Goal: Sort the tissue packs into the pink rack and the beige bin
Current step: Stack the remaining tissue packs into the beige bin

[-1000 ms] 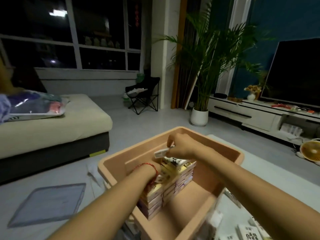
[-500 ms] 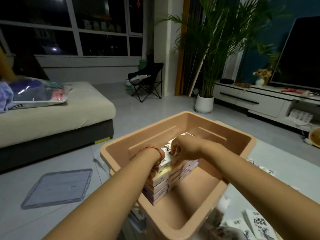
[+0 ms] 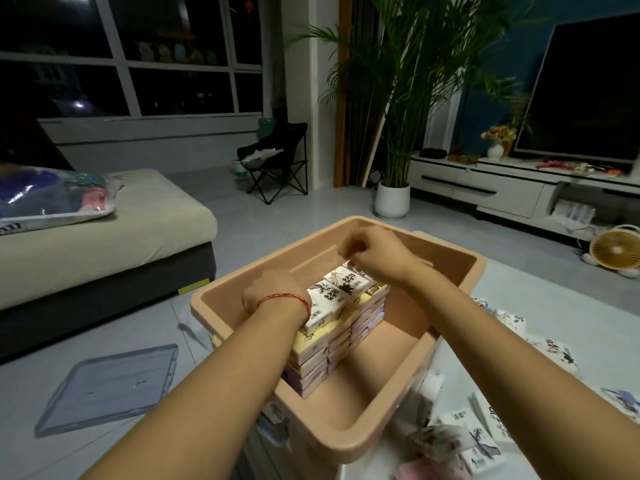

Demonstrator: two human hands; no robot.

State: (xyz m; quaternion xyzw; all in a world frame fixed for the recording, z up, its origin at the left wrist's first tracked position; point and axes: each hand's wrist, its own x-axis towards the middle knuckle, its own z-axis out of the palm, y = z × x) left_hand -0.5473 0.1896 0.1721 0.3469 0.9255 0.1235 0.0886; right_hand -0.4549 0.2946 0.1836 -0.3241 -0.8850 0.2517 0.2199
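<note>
Rectangular beige plastic bin [image 3: 346, 441]: film-wrapped paper tissue packs [image 3: 332, 341] stacked in flat rows inside, between both grips. The left grip [image 3: 273, 294] rests against the stack's side, fingers hidden, state unclear. The right grip [image 3: 375, 258] is curled just over the top white printed pack [image 3: 346, 282]; pinch uncertain. Packs probably light, squashy, slick-skinned; best taken by the short ends.

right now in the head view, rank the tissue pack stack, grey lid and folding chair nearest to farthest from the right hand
1. tissue pack stack: just under the right hand, inside the bin
2. grey lid: on the floor, left
3. folding chair: far back, by the window
</note>
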